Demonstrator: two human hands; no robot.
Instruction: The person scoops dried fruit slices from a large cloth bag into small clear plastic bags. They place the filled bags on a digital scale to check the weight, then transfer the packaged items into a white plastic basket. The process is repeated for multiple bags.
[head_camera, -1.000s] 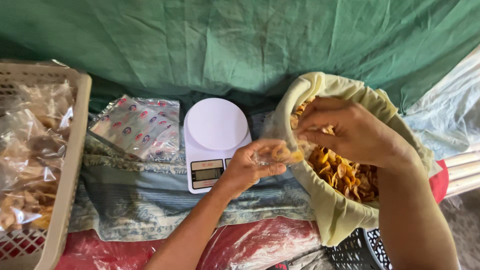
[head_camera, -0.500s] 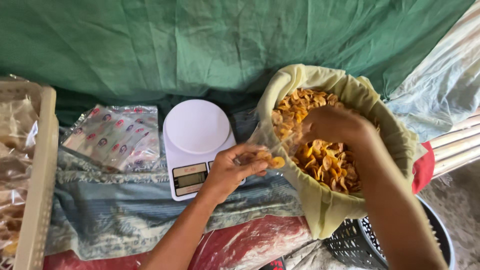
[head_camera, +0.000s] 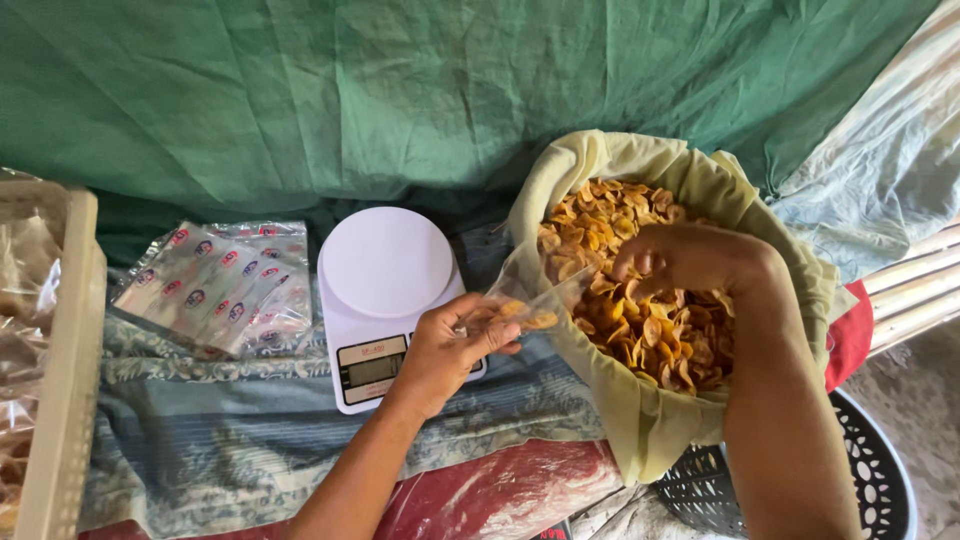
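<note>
— Chips (head_camera: 640, 310) fill the cloth-lined sack (head_camera: 660, 440) at right of centre; what's nearest?

— Left hand (head_camera: 445, 350), low centre, grip pinched on a clear bag (head_camera: 530, 305) with a few chips inside. Right hand (head_camera: 690, 262) is buried in the chips, fingers curled; grip unclear.

— Around them?

— White scale (head_camera: 385, 300) beside the bag, packet stack (head_camera: 215, 285) left, basket (head_camera: 65, 360) at far left, green cloth (head_camera: 400, 90) behind.

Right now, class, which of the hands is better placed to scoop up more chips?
Probably the right hand: it is already down among the chips inside the cloth sack, while the left hand holds the small clear bag.
</note>
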